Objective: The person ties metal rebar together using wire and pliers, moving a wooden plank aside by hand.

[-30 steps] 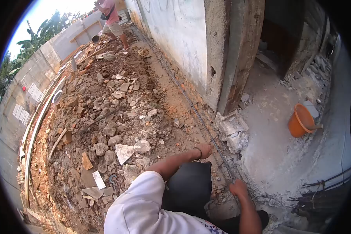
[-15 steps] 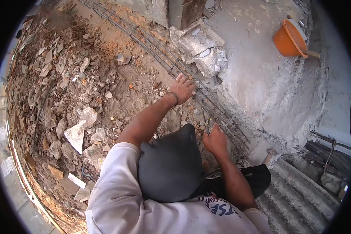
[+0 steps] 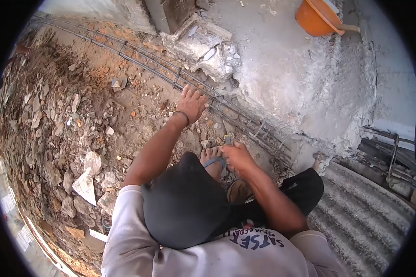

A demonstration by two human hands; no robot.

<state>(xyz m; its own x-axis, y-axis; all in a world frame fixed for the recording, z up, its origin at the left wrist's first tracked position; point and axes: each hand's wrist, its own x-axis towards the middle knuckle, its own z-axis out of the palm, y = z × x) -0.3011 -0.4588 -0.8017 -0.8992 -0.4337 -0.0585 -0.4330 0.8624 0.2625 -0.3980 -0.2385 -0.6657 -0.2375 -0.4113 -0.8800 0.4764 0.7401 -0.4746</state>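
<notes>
A long steel rebar cage (image 3: 143,63) lies diagonally along the ground beside a broken concrete edge. My left hand (image 3: 192,104), with a dark band at its wrist, rests on the cage's near bars, fingers stretched out and slightly bent. Closer to my body, my right hand (image 3: 238,157) is closed around a slim hand tool (image 3: 227,138) with a yellow part. The tool's thin dark end points toward the cage; its exact kind is unclear. Just left of the right hand is my sandaled foot (image 3: 212,159).
Rubble and broken stones (image 3: 55,134) cover the ground on the left. A concrete slab (image 3: 282,78) with a crumbled edge borders the cage, and an orange bucket (image 3: 316,21) stands on it. Corrugated sheeting (image 3: 360,207) lies at lower right, below several metal bars (image 3: 393,157).
The view has shifted, so the cage, bucket and slab appear further left and higher. My right hand has turned and drawn back slightly with the tool. My left hand stays on the cage.
</notes>
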